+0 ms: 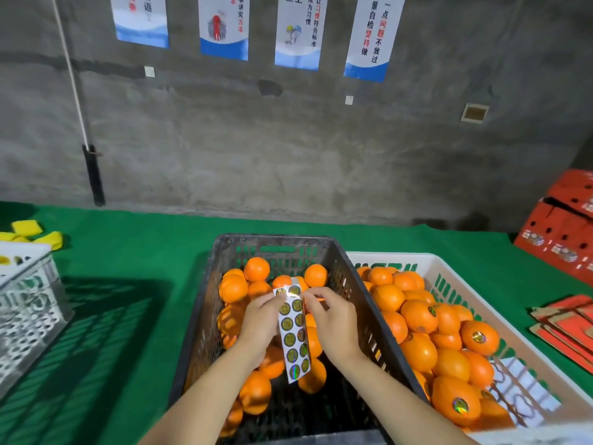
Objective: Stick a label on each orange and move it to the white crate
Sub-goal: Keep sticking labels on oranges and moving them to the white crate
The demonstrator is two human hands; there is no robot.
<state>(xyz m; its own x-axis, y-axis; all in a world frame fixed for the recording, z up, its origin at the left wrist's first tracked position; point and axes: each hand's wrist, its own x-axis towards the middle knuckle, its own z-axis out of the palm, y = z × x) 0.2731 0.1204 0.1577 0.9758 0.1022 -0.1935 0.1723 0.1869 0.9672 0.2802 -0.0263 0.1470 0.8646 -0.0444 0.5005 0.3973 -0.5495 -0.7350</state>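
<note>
Nearest to me, two bare forearms run up from the bottom edge and meet over the black crate (205, 300). The left hand (261, 319) has its fingers curled round the upper part of the label sheet (293, 335). The sheet hangs down from that grip, free at its lower end, with two columns of round shiny labels on it. The right hand (333, 319) sits just beside the left, thumb and forefinger pinching at the sheet's top corner. I cannot tell whether a label has lifted off the backing there. Neither hand holds fruit.

The unlabelled oranges (256, 268) lie below and beyond both hands in the black crate. The white crate (378, 255) stands against it, out past the right wrist. It is well filled with fruit, among it a labelled orange (479, 337). Everything rests on a green cloth (128, 252).

Here is what I would watch for, judging from this view. The sheet dangles with only one hand to steady it, so the label may tear or fold onto itself as it peels. A label that curls onto a fingertip would likely go on creased, or fail to hold on dimpled peel. The loose tail of the sheet could brush the oranges beneath the hands and snag. With the white crate this full, a fruit set down carelessly could roll off the pile.
</note>
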